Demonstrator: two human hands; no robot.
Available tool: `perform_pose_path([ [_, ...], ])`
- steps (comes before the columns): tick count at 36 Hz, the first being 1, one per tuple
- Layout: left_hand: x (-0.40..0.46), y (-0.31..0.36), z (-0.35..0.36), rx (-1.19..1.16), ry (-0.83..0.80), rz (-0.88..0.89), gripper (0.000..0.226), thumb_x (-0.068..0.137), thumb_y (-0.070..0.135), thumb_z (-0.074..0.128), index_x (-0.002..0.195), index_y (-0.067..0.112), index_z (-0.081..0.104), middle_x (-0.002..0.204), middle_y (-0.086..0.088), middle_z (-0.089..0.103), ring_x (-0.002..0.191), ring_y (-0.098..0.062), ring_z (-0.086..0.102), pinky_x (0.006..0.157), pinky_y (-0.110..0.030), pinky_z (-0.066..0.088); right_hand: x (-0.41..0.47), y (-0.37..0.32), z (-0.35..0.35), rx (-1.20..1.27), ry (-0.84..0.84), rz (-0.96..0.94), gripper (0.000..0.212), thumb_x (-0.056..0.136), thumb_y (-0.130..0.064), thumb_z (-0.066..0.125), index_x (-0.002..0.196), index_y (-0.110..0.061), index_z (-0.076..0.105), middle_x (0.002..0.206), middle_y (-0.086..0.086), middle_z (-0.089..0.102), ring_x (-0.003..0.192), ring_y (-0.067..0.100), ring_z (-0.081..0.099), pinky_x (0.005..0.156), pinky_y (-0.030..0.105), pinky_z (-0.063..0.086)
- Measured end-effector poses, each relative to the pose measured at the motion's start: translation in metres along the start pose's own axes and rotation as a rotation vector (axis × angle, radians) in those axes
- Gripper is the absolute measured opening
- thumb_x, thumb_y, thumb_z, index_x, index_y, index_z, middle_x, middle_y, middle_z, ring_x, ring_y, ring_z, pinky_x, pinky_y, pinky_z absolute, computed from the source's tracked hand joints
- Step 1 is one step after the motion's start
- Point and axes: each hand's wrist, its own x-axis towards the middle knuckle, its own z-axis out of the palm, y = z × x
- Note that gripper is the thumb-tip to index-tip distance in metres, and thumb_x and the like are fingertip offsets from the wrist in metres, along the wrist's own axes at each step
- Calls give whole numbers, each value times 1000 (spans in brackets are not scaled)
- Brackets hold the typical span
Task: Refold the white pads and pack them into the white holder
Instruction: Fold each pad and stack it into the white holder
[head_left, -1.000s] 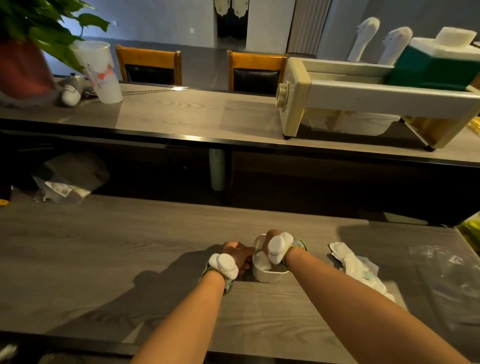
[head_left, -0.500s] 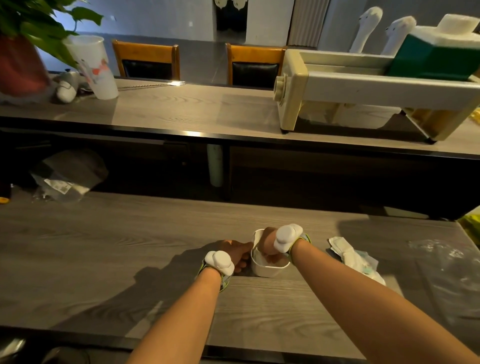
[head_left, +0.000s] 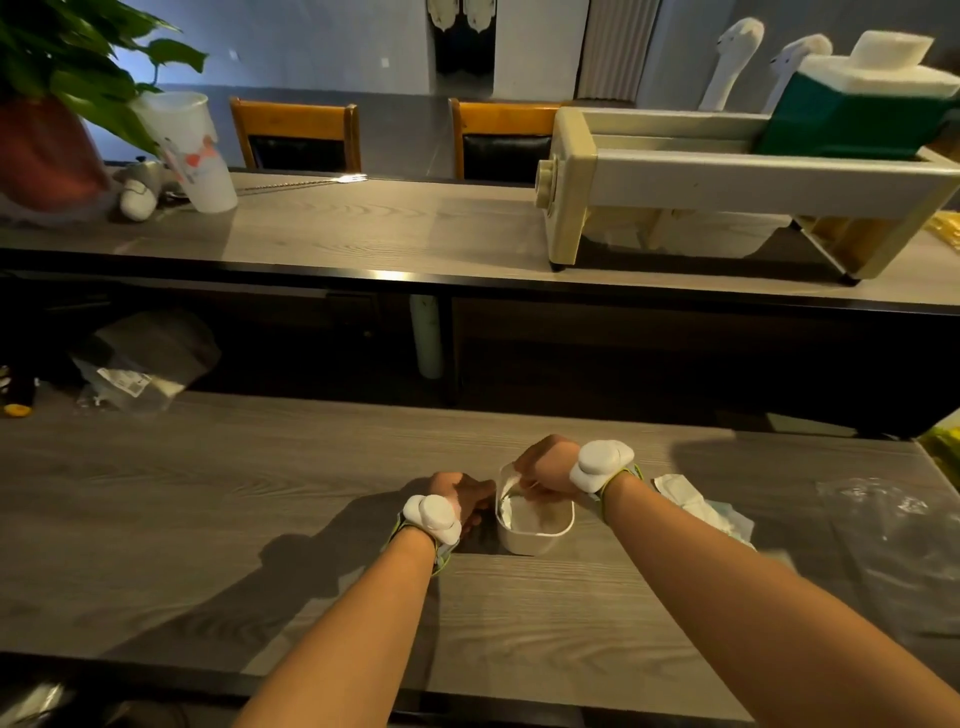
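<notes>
Now the right hand (head_left: 545, 465) pinches a soft, limp pad (head_left: 508, 488) into the holder (head_left: 535, 535) mid-worktop; the left hand (head_left: 462, 499), curled, steadies it. Spare pads (head_left: 696, 506) lie rightward; grip folded edges.

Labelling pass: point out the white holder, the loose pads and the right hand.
white holder (head_left: 530, 540), head view, front wall.
loose pads (head_left: 701, 506), head view, middle of the pile.
right hand (head_left: 545, 465), head view, back of the hand.
</notes>
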Motion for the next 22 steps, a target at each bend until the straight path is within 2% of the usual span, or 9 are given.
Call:
perform_pose_path([
  [2,1,7,1,-13,55,49,26,88,19,65,65,10,58,63,-7,58,47,-16,47,37,-12,35,-2,7,-5,95,40,-32,18,87,-15,55,85,-6,70,79,10,75,71,23,75,76,41,62],
  [4,0,18,5,-1,98,100,28,88,17,65,62,12,55,61,-5,57,46,-16,46,41,-16,40,-9,15,-15,166,99,-84,15,89,-11,54,83,-15,68,78,7,74,61,16,73,56,29,60],
  [5,-1,25,7,13,110,129,28,88,18,65,62,13,56,63,-4,59,46,-15,47,43,-17,41,-11,21,-22,175,124,-110,17,89,-10,54,84,-19,67,79,5,74,60,14,73,52,24,57],
  [9,-3,54,28,32,105,248,30,89,20,64,61,14,57,64,-2,62,43,-12,48,40,-16,40,-22,48,-52,196,208,-165,15,88,-10,56,97,-17,67,85,6,74,65,16,70,50,21,53],
  [13,-10,85,75,75,6,318,25,90,23,62,66,16,59,63,3,63,42,-5,53,36,-16,36,-32,93,-91,193,273,-108,14,88,-12,61,101,-14,65,84,7,71,62,16,65,48,21,50],
  [17,-13,96,128,78,-109,302,24,91,20,59,68,15,57,64,1,61,41,-5,53,35,-16,38,-37,135,-119,170,331,-14,12,87,-9,63,99,-10,66,72,9,64,59,23,58,56,27,47],
  [20,-12,90,175,107,-191,227,22,92,14,55,70,13,58,66,-3,59,47,-11,54,38,-19,43,-43,170,-143,-16,425,20,22,84,-19,65,104,-12,70,89,6,66,86,26,62,81,35,51],
  [22,-9,81,201,130,-224,182,21,92,9,52,73,12,60,69,-7,58,51,-15,53,41,-21,43,-48,187,-153,-83,463,68,25,84,-22,66,107,-13,70,102,8,69,101,30,64,90,36,51],
])
